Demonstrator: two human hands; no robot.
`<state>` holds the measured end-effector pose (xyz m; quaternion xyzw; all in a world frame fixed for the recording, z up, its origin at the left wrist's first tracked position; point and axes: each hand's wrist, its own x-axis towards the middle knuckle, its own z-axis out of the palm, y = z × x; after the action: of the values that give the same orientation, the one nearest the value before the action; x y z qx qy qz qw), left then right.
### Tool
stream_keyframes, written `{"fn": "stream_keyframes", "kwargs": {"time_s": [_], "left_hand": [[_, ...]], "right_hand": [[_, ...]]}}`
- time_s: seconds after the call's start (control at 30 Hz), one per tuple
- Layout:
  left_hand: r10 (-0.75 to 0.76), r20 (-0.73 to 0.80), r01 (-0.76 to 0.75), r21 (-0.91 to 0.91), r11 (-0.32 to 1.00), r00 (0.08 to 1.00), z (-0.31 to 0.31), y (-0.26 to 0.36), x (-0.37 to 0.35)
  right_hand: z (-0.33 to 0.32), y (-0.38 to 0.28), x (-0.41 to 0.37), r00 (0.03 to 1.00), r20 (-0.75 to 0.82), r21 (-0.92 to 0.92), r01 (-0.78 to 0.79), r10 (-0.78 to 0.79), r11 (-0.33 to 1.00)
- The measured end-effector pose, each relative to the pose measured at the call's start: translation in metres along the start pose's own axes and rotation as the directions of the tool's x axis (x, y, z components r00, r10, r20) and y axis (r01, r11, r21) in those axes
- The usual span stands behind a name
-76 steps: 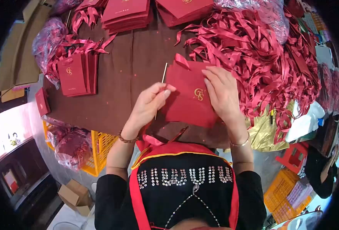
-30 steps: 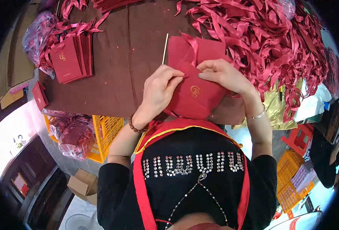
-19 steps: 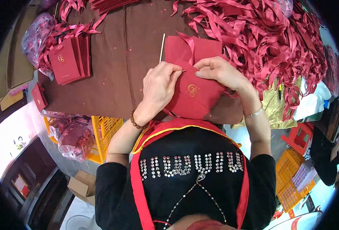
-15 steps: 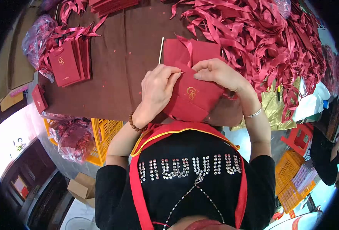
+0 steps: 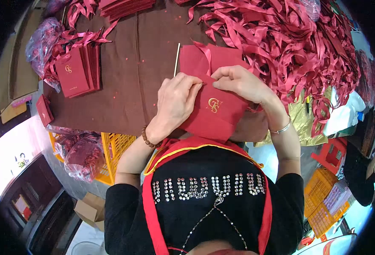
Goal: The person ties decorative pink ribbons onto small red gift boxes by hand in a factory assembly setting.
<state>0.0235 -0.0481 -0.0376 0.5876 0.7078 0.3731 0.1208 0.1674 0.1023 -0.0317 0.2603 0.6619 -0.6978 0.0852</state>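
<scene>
A small red paper gift bag [image 5: 221, 121] with a gold monogram lies in front of me at the table's near edge. My left hand [image 5: 176, 97], with a beaded bracelet at its wrist, pinches the bag's upper edge between thumb and forefinger. Close beside it, my right hand [image 5: 238, 83] is closed at the same edge, thumb against fingers. What lies between the fingertips is too small to make out. Behind the hands, more red bags [image 5: 230, 55] lie flat, with a pink-red ribbon [image 5: 206, 53] across them. A thin pale stick [image 5: 177, 59] pokes out at their left.
Red ribbons [image 5: 280, 46] with bags among them heap up at the right of the brown-covered table [image 5: 123, 76]. Finished-looking bags [image 5: 75, 72] stand at the left, near a plastic bag [image 5: 43, 42]. Yellow crates [image 5: 119, 151] stand below the table. A bag stack [image 5: 126, 6] is at the back.
The held bag's front has turned flatter, its monogram facing up more squarely. Both hands keep their pinch at the upper edge, with only slight shifts.
</scene>
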Motion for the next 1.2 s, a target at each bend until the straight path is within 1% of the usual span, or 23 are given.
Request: {"fn": "stream_keyframes", "kwargs": {"time_s": [0.1,0.17,0.23,0.3,0.4,0.47,0.5,0.57,0.6,0.7,0.77,0.8,0.87,1.0,1.07,1.13,1.2], "left_hand": [[-0.006,0.009,0.006,0.01,1.0,1.0,-0.002,0.003,0.001],[0.006,0.006,-0.007,0.03,1.0,1.0,-0.001,0.002,0.001],[0.015,0.006,-0.016,0.049,0.999,1.0,0.0,0.001,-0.001],[-0.004,-0.016,0.004,0.014,1.0,1.0,0.001,0.0,-0.004],[-0.007,-0.024,0.006,-0.03,1.0,1.0,0.001,0.0,-0.005],[-0.007,-0.016,0.007,-0.003,1.0,1.0,0.0,0.001,-0.005],[-0.008,-0.006,0.009,0.024,1.0,1.0,0.0,0.001,-0.005],[-0.006,-0.008,0.006,0.018,1.0,1.0,0.0,0.001,-0.005],[-0.004,-0.009,0.004,0.013,1.0,1.0,-0.001,0.002,-0.005],[0.002,-0.011,-0.002,0.009,1.0,1.0,-0.002,0.003,-0.005],[-0.009,-0.025,0.009,-0.022,1.0,1.0,0.0,0.003,-0.006],[-0.021,-0.037,0.019,-0.054,0.998,0.999,0.001,0.002,-0.007],[-0.029,-0.027,0.027,-0.064,0.998,0.999,0.001,0.001,-0.008],[-0.022,0.005,0.022,-0.067,0.998,1.0,-0.001,0.002,-0.007],[-0.01,0.003,0.01,-0.06,0.998,1.0,-0.001,0.003,-0.007],[0.004,0.0,-0.005,-0.056,0.998,1.0,-0.001,0.002,-0.007],[0.017,-0.001,-0.017,-0.09,0.996,1.0,0.0,0.001,-0.006]], "right_hand": [[0.003,-0.006,-0.002,1.0,0.005,0.03,-0.017,0.017,0.999],[0.005,-0.007,-0.003,0.999,-0.035,-0.057,-0.02,0.018,0.998],[0.008,-0.001,-0.003,0.998,-0.054,-0.039,-0.017,0.015,0.999],[0.009,0.003,-0.003,0.997,-0.073,-0.022,-0.014,0.012,1.0],[0.013,0.005,-0.002,0.997,-0.078,-0.056,-0.001,-0.003,0.998],[0.016,0.007,-0.002,0.996,-0.089,0.009,0.001,0.0,1.0],[0.016,0.003,-0.003,0.996,-0.09,0.007,0.002,-0.001,1.0],[0.016,-0.008,-0.007,0.997,-0.082,-0.112,-0.008,-0.001,0.994],[0.016,-0.007,-0.007,0.997,-0.081,-0.113,-0.008,-0.002,0.994],[0.017,-0.001,-0.004,0.998,-0.066,-0.09,-0.005,-0.001,0.996],[0.017,0.004,-0.003,0.996,-0.079,-0.021,0.04,-0.042,0.999],[0.017,0.003,-0.003,0.996,-0.078,-0.021,0.041,-0.042,0.999],[0.017,0.002,-0.003,0.999,-0.045,0.039,0.006,-0.004,0.999],[0.018,0.006,-0.001,0.999,-0.044,0.023,0.027,-0.026,0.999],[0.018,0.004,-0.002,1.0,-0.018,0.091,0.002,0.0,0.996],[0.018,0.007,-0.002,1.0,-0.026,0.071,0.019,-0.017,0.997],[0.018,0.009,-0.002,0.999,-0.033,0.049,0.033,-0.031,0.998]]}}
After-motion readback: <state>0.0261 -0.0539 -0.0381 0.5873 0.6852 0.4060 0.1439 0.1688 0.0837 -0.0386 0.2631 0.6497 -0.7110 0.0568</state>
